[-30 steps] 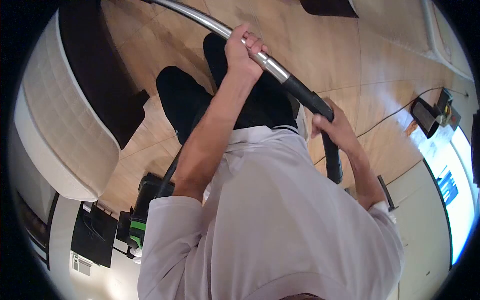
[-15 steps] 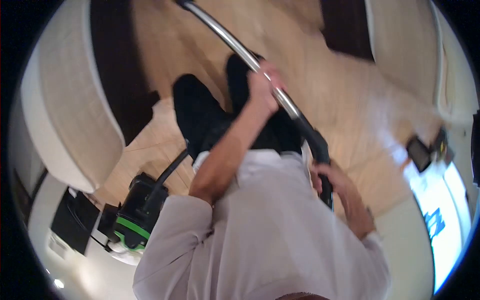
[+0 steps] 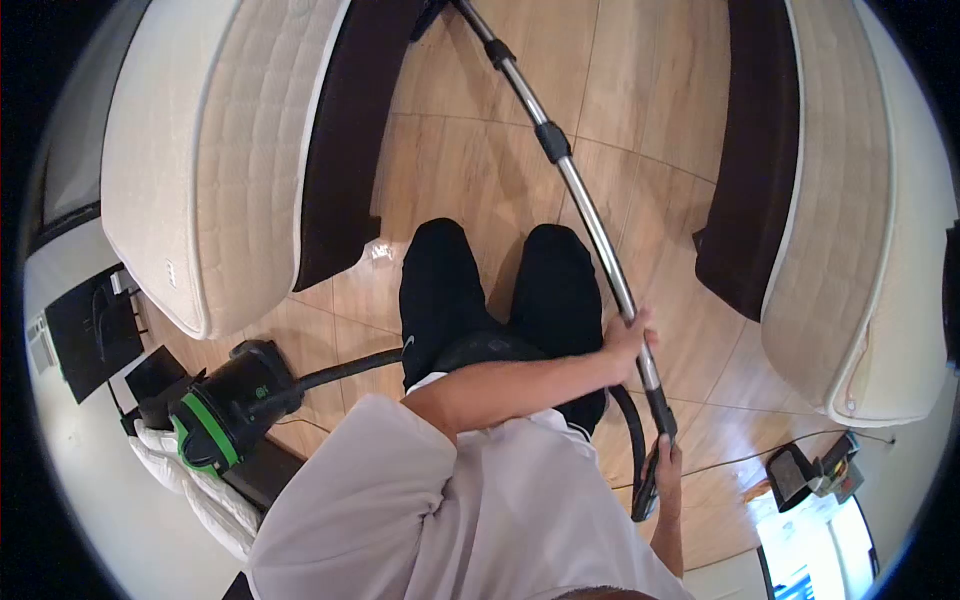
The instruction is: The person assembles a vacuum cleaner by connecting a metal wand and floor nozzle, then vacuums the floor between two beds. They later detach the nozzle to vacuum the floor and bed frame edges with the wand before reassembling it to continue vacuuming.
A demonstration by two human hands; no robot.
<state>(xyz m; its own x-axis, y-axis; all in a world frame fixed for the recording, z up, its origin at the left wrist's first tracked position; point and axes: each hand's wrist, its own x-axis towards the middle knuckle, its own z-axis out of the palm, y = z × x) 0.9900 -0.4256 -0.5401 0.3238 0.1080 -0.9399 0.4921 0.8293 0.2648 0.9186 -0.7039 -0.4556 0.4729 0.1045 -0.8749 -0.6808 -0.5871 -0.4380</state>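
Observation:
A vacuum cleaner wand point(image 3: 590, 215), a chrome tube with black joints, slants from the top of the head view down to the right. My left hand point(image 3: 628, 345) reaches across my body and is wrapped round the tube's lower part. Lower down, my right hand point(image 3: 666, 468) is closed on the black curved handle point(image 3: 650, 485) of the wand. A black hose point(image 3: 350, 370) comes from the black and green vacuum cleaner point(image 3: 230, 405) at left and shows again by the handle. The wand's far end, by the left bed, is cut off at the top.
Beds with cream mattresses point(image 3: 245, 150) point(image 3: 840, 200) and dark brown bases point(image 3: 350, 130) point(image 3: 755, 150) stand on both sides of the wood-look floor point(image 3: 500, 180). A thin cord point(image 3: 740, 460) crosses the floor at right, near a dark box point(image 3: 790, 475) and a lit screen point(image 3: 815, 550).
The view has shifted and become sharper. Both hands keep their hold on the wand, which now stands steeper, with its far end beside the left bed; my left hand is nearer the handle.

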